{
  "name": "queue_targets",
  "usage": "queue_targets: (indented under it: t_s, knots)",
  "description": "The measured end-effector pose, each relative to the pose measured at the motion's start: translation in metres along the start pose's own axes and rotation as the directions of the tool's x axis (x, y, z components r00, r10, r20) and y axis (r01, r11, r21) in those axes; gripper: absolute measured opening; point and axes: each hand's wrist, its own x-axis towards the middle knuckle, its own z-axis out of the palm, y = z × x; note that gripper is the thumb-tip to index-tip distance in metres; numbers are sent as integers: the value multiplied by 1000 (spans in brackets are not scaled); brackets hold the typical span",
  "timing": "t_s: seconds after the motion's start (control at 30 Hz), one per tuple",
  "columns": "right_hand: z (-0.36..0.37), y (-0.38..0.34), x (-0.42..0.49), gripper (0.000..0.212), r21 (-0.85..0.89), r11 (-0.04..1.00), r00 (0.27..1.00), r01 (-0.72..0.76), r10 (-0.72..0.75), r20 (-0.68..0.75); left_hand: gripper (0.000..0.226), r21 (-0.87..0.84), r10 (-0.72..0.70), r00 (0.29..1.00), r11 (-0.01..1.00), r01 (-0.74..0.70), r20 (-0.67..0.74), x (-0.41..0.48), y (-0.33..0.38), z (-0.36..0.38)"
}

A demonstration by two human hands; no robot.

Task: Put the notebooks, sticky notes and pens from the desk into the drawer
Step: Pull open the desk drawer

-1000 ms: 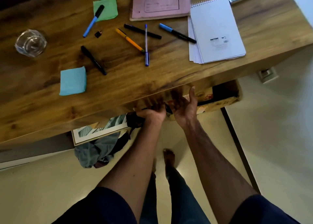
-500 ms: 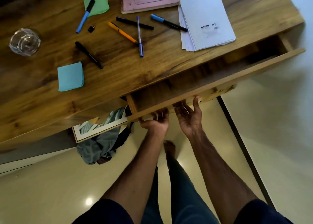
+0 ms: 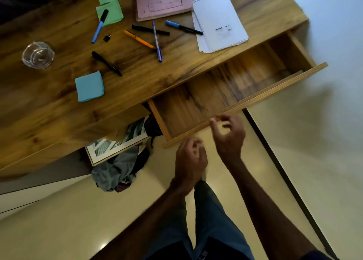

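From the head camera, the shallow wood-grain drawer point(image 3: 265, 93) stood open below the table's right front edge, its bare floor ready to receive things. Both hands hung just before its front panel. The left hand point(image 3: 189, 157) and right hand point(image 3: 228, 136) were empty, fingers loosely curled, though blur hid whether the right thumb touched the rim. Nothing was stowed yet. On the glossy wooden table point(image 3: 49, 106) the pink card-covered record book point(image 3: 163, 2), white spiral-bound notepad point(image 3: 218, 22) and green paper sticky notes point(image 3: 110, 12) lay by the far edge. A square blue sticky pad point(image 3: 89, 87) sat nearer the front, with slim plastic pens point(image 3: 139, 39) scattered between.
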Motion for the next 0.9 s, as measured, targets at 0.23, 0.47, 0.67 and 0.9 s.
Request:
queue_targets:
  t_s: [0.23,0.47,0.67,0.9]
  knots:
    - [15,2,17,44,-495,722,777,484,-94,623,27,515,354,927,776,-364,123,43,-18,-23]
    - [-19,-12,-13,39,-511,734,791,447,-57,610,32,589,323,916,701,-401,240,29,-35,-12]
    - [-52,-3,-68,44,-659,714,856,236,168,489,25,473,344,842,709,-523,415,-21,-47,7]
    - [-88,-11,-113,29,-739,672,859,43,352,370,29,331,283,787,791,-515,548,-63,-50,23]
